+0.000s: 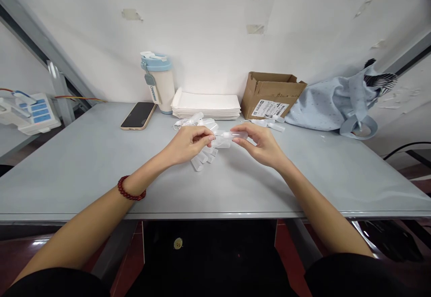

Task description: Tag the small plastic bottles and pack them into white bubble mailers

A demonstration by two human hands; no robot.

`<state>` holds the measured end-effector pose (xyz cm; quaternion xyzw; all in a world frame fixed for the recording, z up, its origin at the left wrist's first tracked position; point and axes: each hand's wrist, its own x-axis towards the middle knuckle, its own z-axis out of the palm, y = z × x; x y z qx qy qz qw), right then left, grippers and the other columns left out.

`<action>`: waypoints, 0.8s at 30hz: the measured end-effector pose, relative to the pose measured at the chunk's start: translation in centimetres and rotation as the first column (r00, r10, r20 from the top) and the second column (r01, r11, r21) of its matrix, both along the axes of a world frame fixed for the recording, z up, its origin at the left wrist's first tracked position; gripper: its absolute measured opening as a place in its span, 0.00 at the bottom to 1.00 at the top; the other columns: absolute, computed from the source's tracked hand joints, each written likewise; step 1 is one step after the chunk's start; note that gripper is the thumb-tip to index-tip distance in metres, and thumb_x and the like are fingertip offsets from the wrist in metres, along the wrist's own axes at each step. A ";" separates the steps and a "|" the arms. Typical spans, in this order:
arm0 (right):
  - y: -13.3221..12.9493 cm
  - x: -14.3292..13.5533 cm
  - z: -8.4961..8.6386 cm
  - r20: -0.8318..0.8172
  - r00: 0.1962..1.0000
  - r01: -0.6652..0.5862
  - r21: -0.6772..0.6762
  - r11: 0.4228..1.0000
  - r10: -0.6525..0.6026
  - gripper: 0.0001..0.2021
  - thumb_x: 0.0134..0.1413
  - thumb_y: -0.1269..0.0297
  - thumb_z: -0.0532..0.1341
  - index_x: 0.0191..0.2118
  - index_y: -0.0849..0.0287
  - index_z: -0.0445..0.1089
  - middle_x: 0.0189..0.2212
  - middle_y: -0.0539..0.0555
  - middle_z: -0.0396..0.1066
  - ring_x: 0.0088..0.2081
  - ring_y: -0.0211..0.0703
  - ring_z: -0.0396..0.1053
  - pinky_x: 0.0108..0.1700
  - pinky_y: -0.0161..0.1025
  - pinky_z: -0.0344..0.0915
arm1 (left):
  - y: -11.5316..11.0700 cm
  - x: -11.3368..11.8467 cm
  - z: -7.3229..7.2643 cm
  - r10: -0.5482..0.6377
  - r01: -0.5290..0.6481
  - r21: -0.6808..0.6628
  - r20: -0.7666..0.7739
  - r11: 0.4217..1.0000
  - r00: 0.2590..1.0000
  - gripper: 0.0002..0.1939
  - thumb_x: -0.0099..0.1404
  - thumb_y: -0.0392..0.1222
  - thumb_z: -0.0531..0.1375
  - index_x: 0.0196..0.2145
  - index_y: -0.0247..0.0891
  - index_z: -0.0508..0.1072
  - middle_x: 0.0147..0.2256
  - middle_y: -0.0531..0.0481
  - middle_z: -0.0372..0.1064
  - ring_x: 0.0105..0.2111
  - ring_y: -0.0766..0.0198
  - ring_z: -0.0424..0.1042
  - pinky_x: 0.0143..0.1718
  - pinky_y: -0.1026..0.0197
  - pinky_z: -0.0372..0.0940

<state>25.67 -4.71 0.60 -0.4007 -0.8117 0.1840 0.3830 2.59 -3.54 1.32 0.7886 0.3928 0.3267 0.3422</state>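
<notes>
My right hand [257, 142] holds a small translucent plastic tube [235, 134] between thumb and fingers, its narrow end facing left. Close to that end, my left hand [191, 143] is closed in a pinch, and what lies between its fingertips is too small to make out. Under and behind my hands is a loose pile of similar translucent tubes [202, 157], partly hidden by my left hand. A few more tubes [274, 124] lie on the grey table past my right hand.
Along the wall stand a cream and blue tumbler [161, 81], a stack of white paper [207, 104] and an open cardboard box [269, 95]. A phone [138, 115] lies at left. A light blue cloth bag [326, 102] rests at right. The grey table's front edge [215, 215] is near me.
</notes>
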 end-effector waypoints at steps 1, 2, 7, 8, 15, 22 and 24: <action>0.0 0.0 0.0 0.000 1.000 -0.002 0.001 1.000 0.002 0.11 0.59 0.57 0.59 0.44 0.56 0.71 0.40 0.55 0.75 0.42 0.47 0.72 0.44 0.45 0.68 | 0.0 0.0 0.0 -0.005 0.005 -0.001 0.001 1.000 1.000 0.12 0.64 0.45 0.56 0.28 0.36 0.74 0.25 0.52 0.70 0.20 0.70 0.59 0.21 0.66 0.54; -0.1 0.0 0.0 0.001 1.000 -0.003 0.001 1.000 0.003 0.11 0.59 0.57 0.59 0.44 0.56 0.71 0.40 0.55 0.75 0.42 0.47 0.72 0.43 0.45 0.68 | 0.0 0.0 0.0 -0.009 0.009 -0.003 0.003 1.000 1.000 0.12 0.64 0.46 0.56 0.28 0.36 0.74 0.25 0.51 0.70 0.20 0.70 0.59 0.21 0.66 0.54; -0.1 -0.1 0.1 0.013 1.000 0.002 0.000 1.000 -0.002 0.12 0.59 0.55 0.59 0.44 0.55 0.71 0.39 0.55 0.75 0.41 0.47 0.72 0.42 0.45 0.68 | 0.1 -0.1 -0.2 -0.008 0.009 -0.016 0.018 1.000 1.000 0.13 0.64 0.46 0.56 0.30 0.36 0.75 0.26 0.50 0.71 0.20 0.70 0.59 0.21 0.66 0.55; -0.1 -0.1 0.1 0.013 1.000 0.001 0.002 1.000 -0.002 0.12 0.59 0.55 0.59 0.44 0.55 0.72 0.39 0.55 0.75 0.41 0.47 0.72 0.42 0.45 0.69 | 0.1 -0.1 -0.2 -0.009 0.009 -0.017 0.018 1.000 1.000 0.13 0.64 0.46 0.56 0.30 0.36 0.75 0.26 0.50 0.71 0.20 0.70 0.59 0.21 0.66 0.55; 0.1 -0.1 -0.1 0.004 1.000 0.011 -0.001 1.000 -0.011 0.12 0.59 0.55 0.59 0.44 0.55 0.72 0.39 0.55 0.75 0.41 0.47 0.72 0.43 0.46 0.69 | 0.0 -0.1 -0.2 -0.006 0.007 -0.027 0.044 1.000 0.999 0.13 0.64 0.47 0.57 0.31 0.36 0.75 0.27 0.50 0.71 0.21 0.69 0.61 0.22 0.66 0.56; 0.0 -0.1 0.0 -0.001 1.000 -0.001 -0.016 1.000 0.001 0.12 0.59 0.56 0.59 0.44 0.55 0.72 0.40 0.55 0.75 0.41 0.47 0.72 0.43 0.45 0.68 | 0.0 -0.1 -0.1 -0.002 0.004 -0.032 0.051 0.999 0.999 0.12 0.64 0.46 0.57 0.30 0.36 0.74 0.26 0.50 0.70 0.21 0.69 0.61 0.21 0.65 0.56; 0.0 -0.1 0.0 0.000 1.000 -0.001 -0.013 1.000 0.001 0.12 0.59 0.56 0.59 0.43 0.55 0.72 0.39 0.55 0.75 0.41 0.47 0.72 0.43 0.45 0.68 | 0.0 -0.1 -0.1 -0.005 0.006 -0.031 0.043 1.000 0.999 0.13 0.64 0.46 0.57 0.29 0.36 0.74 0.26 0.50 0.70 0.21 0.69 0.61 0.21 0.65 0.56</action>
